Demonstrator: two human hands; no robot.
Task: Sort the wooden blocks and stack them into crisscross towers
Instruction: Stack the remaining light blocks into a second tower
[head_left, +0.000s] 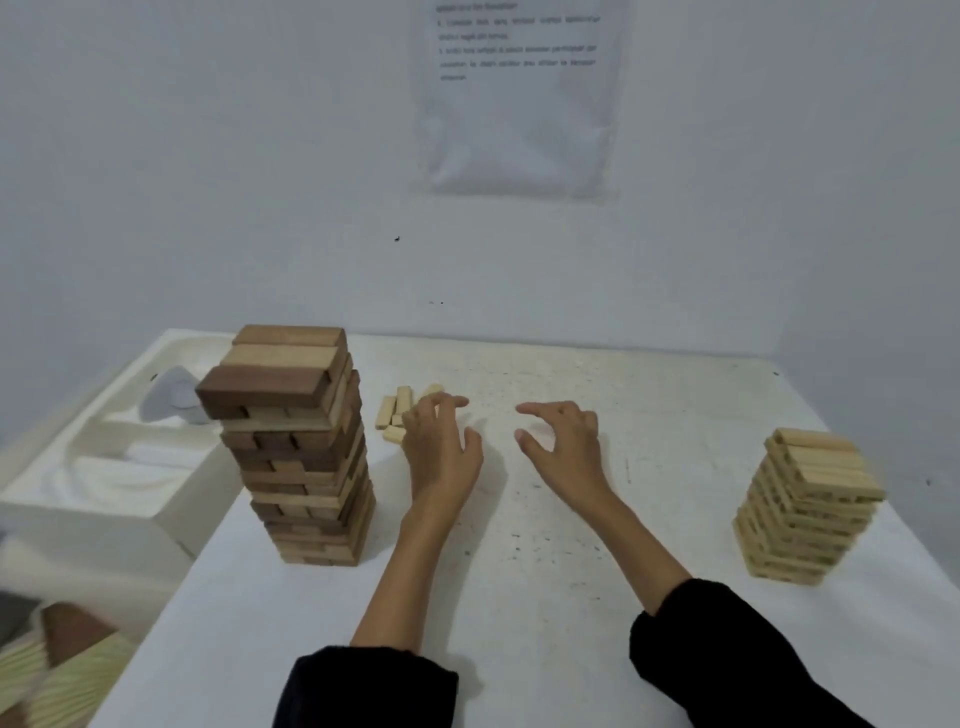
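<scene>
1. Just beyond the left fingers (441, 402), toward the wall: a few small pale loose blocks (395, 413), flat on the table (571, 597), some partly hidden behind the left hand (441, 447). Cannot tell whether touched yet.
2. Left fingers loosely curled and spread away from the thumb, pinching nothing visible. Right fingers (540, 410) in the same loose claw over bare table, right hand (563, 441) holding nothing.
3. Close on the outer side of the left fingers: tall tower (306, 452) of mixed brown and pale blocks, rising well above the hand, with top layers jutting out away from the hand. Well apart from the right fingers, far out to their right: short tower (805, 504) of pale blocks, near the table's right edge.
4. Main risk, as a guess: clipping the tall tower with the left wrist or forearm while gathering or lifting the loose blocks. Probably enough to shift the overhanging top layers or bring the stack down.
5. Second risk: carrying pale blocks across to the short tower and setting them down too hard. Looks slightly skewed already, though blurred, so hard to be sure.
6. Open room: broad bare table between the two hands and all the way right of the right fingers. Tight only on the left, with the tall tower, the table's left edge and a white tray (130, 467) beyond it.
</scene>
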